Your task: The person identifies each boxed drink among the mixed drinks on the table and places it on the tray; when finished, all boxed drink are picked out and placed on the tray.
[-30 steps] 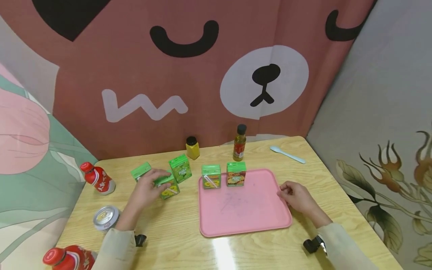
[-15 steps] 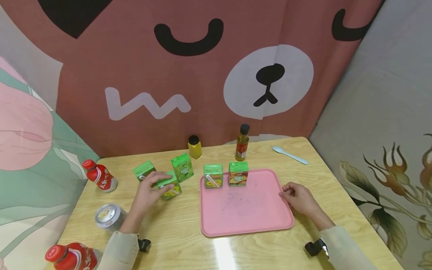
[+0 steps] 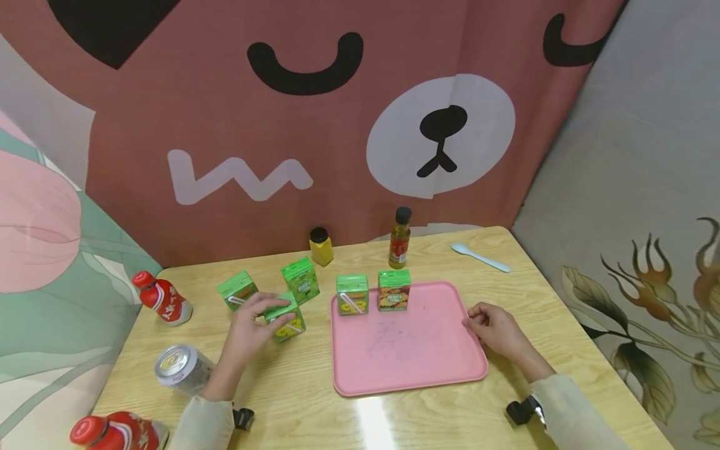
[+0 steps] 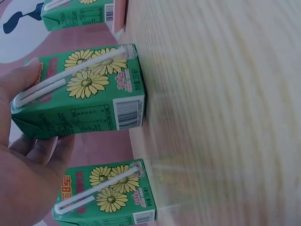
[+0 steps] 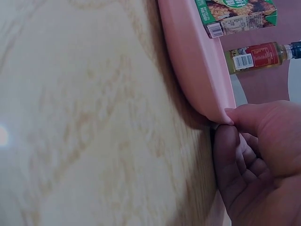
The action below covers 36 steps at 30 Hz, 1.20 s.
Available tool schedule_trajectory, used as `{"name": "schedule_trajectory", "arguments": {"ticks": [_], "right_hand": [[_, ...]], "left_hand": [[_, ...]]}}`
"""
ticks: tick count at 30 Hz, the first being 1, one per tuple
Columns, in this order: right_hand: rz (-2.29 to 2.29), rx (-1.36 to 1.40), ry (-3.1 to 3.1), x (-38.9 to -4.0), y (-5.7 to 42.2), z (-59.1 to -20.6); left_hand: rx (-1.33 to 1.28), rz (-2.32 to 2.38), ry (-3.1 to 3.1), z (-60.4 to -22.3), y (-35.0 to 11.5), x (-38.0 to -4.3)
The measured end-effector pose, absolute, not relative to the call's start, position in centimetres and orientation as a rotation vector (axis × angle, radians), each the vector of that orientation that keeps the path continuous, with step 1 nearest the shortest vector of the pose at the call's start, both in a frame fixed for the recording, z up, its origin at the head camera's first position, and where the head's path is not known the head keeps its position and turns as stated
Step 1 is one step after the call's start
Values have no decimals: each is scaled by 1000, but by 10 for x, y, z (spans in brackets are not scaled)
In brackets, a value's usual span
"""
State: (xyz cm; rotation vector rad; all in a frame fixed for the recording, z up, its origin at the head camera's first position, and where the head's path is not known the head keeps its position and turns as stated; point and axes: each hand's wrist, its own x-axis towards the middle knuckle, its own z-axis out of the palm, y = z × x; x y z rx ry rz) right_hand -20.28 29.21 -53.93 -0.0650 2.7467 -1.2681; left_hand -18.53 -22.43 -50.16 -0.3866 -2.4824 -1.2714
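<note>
My left hand (image 3: 252,326) grips a green juice box (image 4: 87,89) with yellow flowers and a white straw on its front, thumb on the front and fingers behind. The box stands upright, its base close to the table. Behind that hand is a similar flowered juice box (image 3: 237,290), and just beyond the gripped one stands a plain green juice box (image 3: 300,280). My right hand (image 3: 497,332) pinches the right rim of a pink tray (image 3: 416,350) between thumb and fingers. Two more juice boxes stand at the tray's far left: one flowered box (image 3: 352,295) and one brown-fronted box (image 3: 394,290).
At the back are a yellow jar (image 3: 321,247) with a black lid, a sauce bottle (image 3: 400,239) and a pale blue spoon (image 3: 480,257). Along the left side stand a red bottle (image 3: 163,299), a silver can (image 3: 184,369) and another red bottle (image 3: 120,431).
My left hand has brought the flowered juice box slightly nearer and to the right, away from the boxes behind it. The right hand stays on the tray rim.
</note>
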Motion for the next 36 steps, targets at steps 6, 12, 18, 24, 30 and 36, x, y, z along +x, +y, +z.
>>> {"name": "schedule_trajectory", "arguments": {"ticks": [6, 12, 18, 24, 30, 36], "right_hand": [[-1266, -78, 2760, -204, 293, -542], [-1261, -67, 2777, -203, 296, -542], [-1287, -106, 2768, -204, 295, -542], [-1287, -115, 2779, -204, 297, -545], [-1301, -113, 2778, -205, 298, -546], [-1285, -99, 2778, -205, 297, -547]], "left_hand": [[-505, -1251, -2472, -499, -221, -187], [-530, -1277, -2531, -496, -221, -192], [-522, -1204, -2535, -486, -221, -190], [-615, -1163, -2496, -463, -209, -189], [-788, -1198, -2436, -431, -186, -191], [-1010, -1294, -2398, -408, -150, -197]]}}
